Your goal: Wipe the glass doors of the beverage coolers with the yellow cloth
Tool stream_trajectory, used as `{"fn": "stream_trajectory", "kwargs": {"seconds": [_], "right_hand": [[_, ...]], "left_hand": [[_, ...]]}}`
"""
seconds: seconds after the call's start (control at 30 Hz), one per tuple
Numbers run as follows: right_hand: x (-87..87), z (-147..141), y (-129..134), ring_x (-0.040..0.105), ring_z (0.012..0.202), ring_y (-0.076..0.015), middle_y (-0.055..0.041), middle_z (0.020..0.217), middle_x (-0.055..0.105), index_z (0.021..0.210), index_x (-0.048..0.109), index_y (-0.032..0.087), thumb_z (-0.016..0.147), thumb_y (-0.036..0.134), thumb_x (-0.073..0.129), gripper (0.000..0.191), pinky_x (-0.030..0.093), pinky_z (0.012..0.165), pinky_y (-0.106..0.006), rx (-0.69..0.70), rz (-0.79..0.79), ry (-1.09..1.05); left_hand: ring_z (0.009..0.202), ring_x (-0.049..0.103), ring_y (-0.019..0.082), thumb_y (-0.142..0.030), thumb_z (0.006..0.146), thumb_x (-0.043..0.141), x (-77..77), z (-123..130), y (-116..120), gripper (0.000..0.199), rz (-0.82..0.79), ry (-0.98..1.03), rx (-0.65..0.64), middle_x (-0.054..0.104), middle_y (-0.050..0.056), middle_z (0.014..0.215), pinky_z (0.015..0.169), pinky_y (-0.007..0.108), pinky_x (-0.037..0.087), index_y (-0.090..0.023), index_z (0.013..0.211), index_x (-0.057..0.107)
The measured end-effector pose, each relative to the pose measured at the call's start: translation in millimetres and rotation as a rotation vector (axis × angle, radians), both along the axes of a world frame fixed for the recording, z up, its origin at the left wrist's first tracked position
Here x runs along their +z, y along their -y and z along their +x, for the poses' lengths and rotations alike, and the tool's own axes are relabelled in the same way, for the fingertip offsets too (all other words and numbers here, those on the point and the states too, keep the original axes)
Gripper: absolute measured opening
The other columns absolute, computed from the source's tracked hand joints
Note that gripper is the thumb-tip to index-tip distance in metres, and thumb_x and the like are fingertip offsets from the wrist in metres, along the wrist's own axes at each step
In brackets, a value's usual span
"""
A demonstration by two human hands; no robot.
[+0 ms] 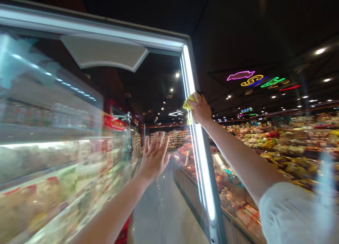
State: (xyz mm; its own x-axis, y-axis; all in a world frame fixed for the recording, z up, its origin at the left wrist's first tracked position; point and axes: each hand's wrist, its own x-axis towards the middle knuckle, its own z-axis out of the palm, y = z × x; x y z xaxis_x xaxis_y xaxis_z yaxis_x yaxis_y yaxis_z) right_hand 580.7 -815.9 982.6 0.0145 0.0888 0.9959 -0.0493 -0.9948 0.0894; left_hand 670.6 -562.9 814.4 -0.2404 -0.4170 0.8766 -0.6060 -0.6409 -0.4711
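A framed glass door [206,159] with a bright light strip along its right side stands in front of me. High on that right edge, my right hand [200,108] is closed around a yellow cloth [190,102], which presses against the lit frame. My left hand [155,157] is raised lower down, before the glass pane, with its fingers spread and nothing in it. Whether the left palm touches the glass I cannot tell. A pale, curved-edge panel [106,52] sits at the top of the pane.
Blurred shelves of packaged goods [53,187] show on the left, partly through the glass. A shiny floor aisle [164,208] runs ahead. Produce displays [272,145] fill the right, with a wood-sided display case [190,194] near the door. Neon signs [251,79] hang from the dark ceiling.
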Motion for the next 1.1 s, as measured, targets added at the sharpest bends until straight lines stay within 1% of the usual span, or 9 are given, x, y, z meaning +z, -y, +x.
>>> {"fn": "stream_trajectory", "kwargs": {"seconds": [0.13,0.27,0.4,0.6,0.7,0.77,0.97,1.03,1.1], "right_hand": [[47.6,-1,-2,0.028,0.15,-0.0393,-0.0015,0.16,0.041,0.126,0.07,0.025,0.087,0.009,0.061,0.043,0.037,0.119,-0.057,0.031,0.04,-0.028],[20.0,1,7,0.029,0.15,-0.0338,-0.0005,0.161,0.038,0.129,0.069,0.027,0.086,0.01,0.061,0.047,0.034,0.123,-0.054,0.045,-0.021,0.012],[-69.0,-3,18,0.029,0.151,-0.0322,-0.0008,0.163,0.035,0.133,0.067,0.026,0.087,0.012,0.059,0.048,0.03,0.127,-0.056,0.044,-0.111,0.004],[-247.8,-14,29,0.022,0.156,-0.0311,0.0005,0.167,0.03,0.141,0.061,0.031,0.092,0.014,0.052,0.052,0.033,0.124,-0.058,0.164,-0.064,-0.067],[-295.3,-15,33,0.03,0.154,-0.0303,-0.0022,0.168,0.028,0.145,0.056,0.033,0.094,0.018,0.053,0.053,0.036,0.123,-0.057,0.231,-0.027,-0.092],[-287.3,-13,35,0.03,0.153,-0.0298,-0.0034,0.167,0.029,0.146,0.055,0.033,0.096,0.021,0.054,0.052,0.036,0.123,-0.056,0.248,0.015,-0.104],[-178.2,1,46,0.03,0.154,-0.0222,-0.0005,0.168,0.025,0.149,0.051,0.031,0.099,0.033,0.049,0.05,0.037,0.123,-0.041,0.393,0.159,-0.086],[-169.1,5,51,0.031,0.153,-0.0215,-0.0024,0.166,0.029,0.151,0.048,0.029,0.099,0.039,0.048,0.053,0.036,0.123,-0.04,0.513,0.223,-0.088],[-182.6,7,55,0.039,0.148,-0.0222,-0.0048,0.16,0.042,0.153,0.043,0.028,0.098,0.046,0.046,0.058,0.04,0.119,-0.043,0.646,0.361,-0.113]], "left_hand": [[0.157,0.02,0.03,-0.028,0.098,0.052,5.5,-9,20,0.079,0.01,-0.009,-0.001,0.031,0.012,0.167,0.127,0.06,0.016,-0.023,0.164,0.009],[0.158,0.017,0.03,-0.03,0.097,0.054,-0.3,-19,45,0.077,0.048,-0.031,-0.03,0.029,0.013,0.167,0.127,0.06,0.016,-0.02,0.163,0.016],[0.157,0.017,0.032,-0.034,0.097,0.054,-22.6,-24,68,0.075,0.115,-0.064,-0.07,0.031,0.015,0.166,0.127,0.062,0.012,-0.019,0.162,0.018],[0.157,0.016,0.033,-0.034,0.098,0.052,-63.8,-29,80,0.071,0.184,-0.146,-0.084,0.034,0.017,0.164,0.127,0.062,0.01,-0.016,0.161,0.024],[0.157,0.019,0.033,-0.035,0.097,0.054,-77.3,-30,80,0.073,0.218,-0.165,-0.088,0.034,0.017,0.164,0.127,0.062,0.01,-0.016,0.161,0.024],[0.156,0.02,0.033,-0.033,0.096,0.055,-82.0,-30,82,0.075,0.237,-0.173,-0.094,0.034,0.017,0.164,0.127,0.062,0.01,-0.017,0.162,0.022],[0.157,0.018,0.033,-0.036,0.093,0.06,-88.8,-36,94,0.077,0.267,-0.243,-0.089,0.031,0.017,0.166,0.128,0.062,0.008,-0.017,0.16,0.027],[0.158,0.016,0.033,-0.038,0.093,0.061,-93.1,-41,96,0.075,0.284,-0.268,-0.079,0.029,0.016,0.167,0.128,0.062,0.008,-0.017,0.158,0.031],[0.158,0.015,0.034,-0.039,0.093,0.06,-98.5,-47,96,0.073,0.309,-0.283,-0.071,0.029,0.016,0.167,0.127,0.062,0.008,-0.018,0.157,0.034]]}}
